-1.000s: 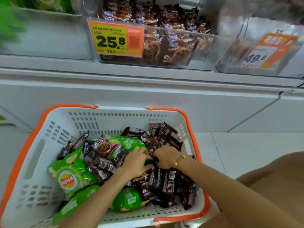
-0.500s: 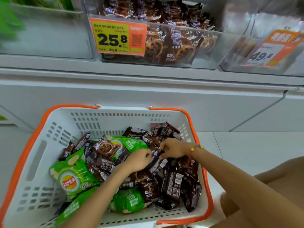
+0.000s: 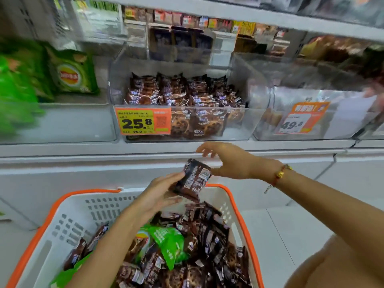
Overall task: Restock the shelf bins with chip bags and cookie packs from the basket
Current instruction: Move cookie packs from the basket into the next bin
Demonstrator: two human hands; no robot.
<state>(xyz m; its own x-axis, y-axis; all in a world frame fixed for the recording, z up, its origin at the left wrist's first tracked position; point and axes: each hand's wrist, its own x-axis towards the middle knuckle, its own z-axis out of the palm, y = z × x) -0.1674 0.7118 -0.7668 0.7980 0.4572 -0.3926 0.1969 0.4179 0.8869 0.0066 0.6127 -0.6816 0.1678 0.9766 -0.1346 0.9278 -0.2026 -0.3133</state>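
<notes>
My left hand [image 3: 161, 193] holds a small stack of brown cookie packs [image 3: 193, 179] above the far rim of the white, orange-rimmed basket [image 3: 87, 193]. Its thumb lies on the packs' left edge. To their right hovers my right hand [image 3: 227, 162], fingers spread, with its thumb at their right edge. More brown cookie packs [image 3: 207, 235] and green chip bags [image 3: 168, 240] fill the basket. Straight above on the shelf, a clear bin [image 3: 234, 123] tagged 25.8 holds rows of the same cookie packs [image 3: 182, 94]. The bin to its left [image 3: 68, 125] holds green chip bags [image 3: 72, 73].
At the right stands a third clear bin [image 3: 268, 121] with an orange 49.8 tag [image 3: 299, 119]. A white shelf ledge [image 3: 104, 148] runs in front of the bins, with a white cabinet front below. Higher shelves carry blurred snack boxes. My knee [image 3: 336, 262] shows at the lower right.
Both hands have come up out of the basket, the left one bringing cookie packs with it. The view has tilted up, showing more of the shelf bins.
</notes>
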